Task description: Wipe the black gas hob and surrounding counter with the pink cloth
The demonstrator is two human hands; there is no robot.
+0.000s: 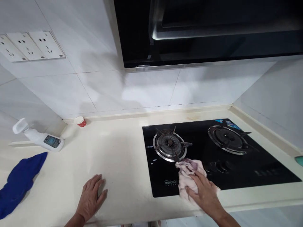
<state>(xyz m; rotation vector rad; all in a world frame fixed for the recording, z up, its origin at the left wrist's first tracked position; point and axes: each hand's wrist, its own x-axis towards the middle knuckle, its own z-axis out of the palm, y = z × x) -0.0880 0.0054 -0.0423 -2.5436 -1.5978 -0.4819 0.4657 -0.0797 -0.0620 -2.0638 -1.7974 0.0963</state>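
Note:
My right hand (203, 191) presses a crumpled pale pink cloth (187, 179) onto the front edge of the black glass gas stove (163, 170), its fingers bent over the fabric. The cloth reaches up to the left burner (169, 143) and touches or nearly touches one of its pan supports; I cannot tell which. Part of the printed brand name is covered by it. Left of the stove, my left hand (91, 197) rests palm down on the cream countertop (118, 151), fingers stretched out and holding nothing.
A white spray bottle (40, 137) leans or lies at the far left, above a dark blue cloth (22, 176). Against the back wall stands a small red-and-white cup (80, 121). A range hood (201, 41) overhangs the stove. The right burner (227, 138) has dark pan supports.

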